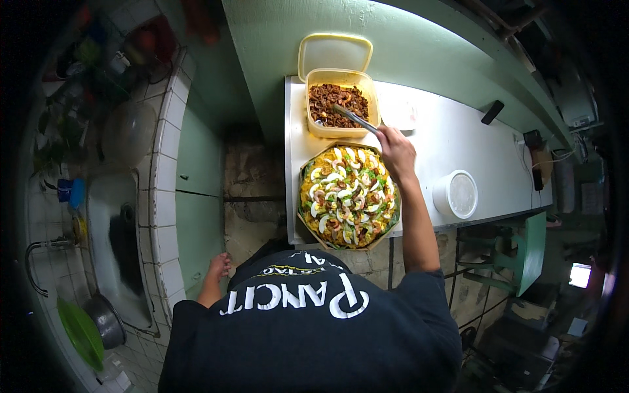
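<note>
My right hand (397,152) is closed around metal tongs (357,118), whose tips reach into dark brown fried bits (331,99). These bits fill a yellowish plastic tub (341,133) on the white table. Just below the tub, nearer my body, sits an octagonal tray (303,221) lined with green leaf. It bears yellow noodles topped with egg wedges (341,193), shrimp, chopped greens and brown bits. My left hand (221,265) hangs low at my side, fingers loosely curled and apart, with nothing visible in it.
The tub's lid (334,56) leans against the green wall. A round white container (455,194) stands right on the table (419,164), with a black phone-like object (493,112) farther back. A green chair (527,255) is at the right. Left lies a tiled sink (98,223).
</note>
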### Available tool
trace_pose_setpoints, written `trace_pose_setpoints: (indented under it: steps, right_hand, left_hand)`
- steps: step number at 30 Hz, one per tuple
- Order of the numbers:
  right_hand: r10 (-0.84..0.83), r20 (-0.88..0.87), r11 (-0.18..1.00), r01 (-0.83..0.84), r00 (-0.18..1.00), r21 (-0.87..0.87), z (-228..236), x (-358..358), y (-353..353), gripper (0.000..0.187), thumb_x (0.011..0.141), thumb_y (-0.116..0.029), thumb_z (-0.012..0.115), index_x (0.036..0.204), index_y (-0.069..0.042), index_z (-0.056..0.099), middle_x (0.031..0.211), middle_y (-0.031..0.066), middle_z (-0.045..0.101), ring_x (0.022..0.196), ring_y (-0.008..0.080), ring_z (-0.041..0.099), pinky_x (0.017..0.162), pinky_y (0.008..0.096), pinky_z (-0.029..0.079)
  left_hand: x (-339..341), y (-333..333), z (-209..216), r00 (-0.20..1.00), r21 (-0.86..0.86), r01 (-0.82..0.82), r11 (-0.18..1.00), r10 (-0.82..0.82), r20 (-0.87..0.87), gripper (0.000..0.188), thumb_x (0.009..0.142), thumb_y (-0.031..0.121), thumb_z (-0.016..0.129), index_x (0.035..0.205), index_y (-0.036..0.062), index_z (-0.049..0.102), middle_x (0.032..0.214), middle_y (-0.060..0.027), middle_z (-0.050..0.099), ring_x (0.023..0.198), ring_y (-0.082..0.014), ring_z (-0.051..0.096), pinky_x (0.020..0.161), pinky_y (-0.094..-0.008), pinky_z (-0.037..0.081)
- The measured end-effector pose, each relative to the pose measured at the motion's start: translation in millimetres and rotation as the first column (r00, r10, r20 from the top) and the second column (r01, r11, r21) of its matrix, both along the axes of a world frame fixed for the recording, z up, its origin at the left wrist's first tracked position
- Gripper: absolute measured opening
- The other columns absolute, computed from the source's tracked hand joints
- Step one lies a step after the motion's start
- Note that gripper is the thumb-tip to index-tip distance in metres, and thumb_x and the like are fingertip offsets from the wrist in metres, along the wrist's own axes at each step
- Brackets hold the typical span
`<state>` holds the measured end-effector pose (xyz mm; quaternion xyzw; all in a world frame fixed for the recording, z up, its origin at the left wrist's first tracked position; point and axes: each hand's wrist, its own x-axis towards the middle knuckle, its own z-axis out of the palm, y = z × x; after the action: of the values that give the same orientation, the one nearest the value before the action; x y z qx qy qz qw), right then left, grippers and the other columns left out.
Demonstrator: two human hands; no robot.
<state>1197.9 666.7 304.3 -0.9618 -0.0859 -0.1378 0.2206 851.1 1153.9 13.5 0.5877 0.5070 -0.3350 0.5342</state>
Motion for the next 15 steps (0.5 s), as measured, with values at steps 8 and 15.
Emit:
trace_pose_setpoints:
  steps: [8,15]
  right_hand:
    - [-0.091,-0.369,0.971,0.165,0.925,0.175,-4.4,-143.1,-49.9,0.017,0.091,-0.021,0.061,0.095,-0.007,0.068,0.081,0.013,0.065,0.072,0.028,0.064,0.063,0.036,0.048]
    - [-0.012,-0.253,1.0,0.007,0.968,-0.02,-38.1,-161.1,-26.2,0.017,0.093,-0.026,0.056,0.096,-0.012,0.066,0.086,0.007,0.064,0.073,0.0297,0.065,0.063,0.0401,0.051]
  left_hand:
    - [-19.0,-1.6,-3.1,0.996,0.001,0.062,0.998,-0.062,-0.059,0.031,0.096,0.034,0.045,0.121,0.0176,0.054,0.094,0.0016,0.057,0.074,-0.0151,0.056,0.067,-0.037,0.045]
    - [8.4,-13.4,-7.4,0.994,-0.013,0.081,0.997,-0.08,0.077,0.029,0.095,0.037,0.047,0.118,0.0199,0.055,0.097,0.0015,0.058,0.075,-0.0152,0.055,0.065,-0.0349,0.043]
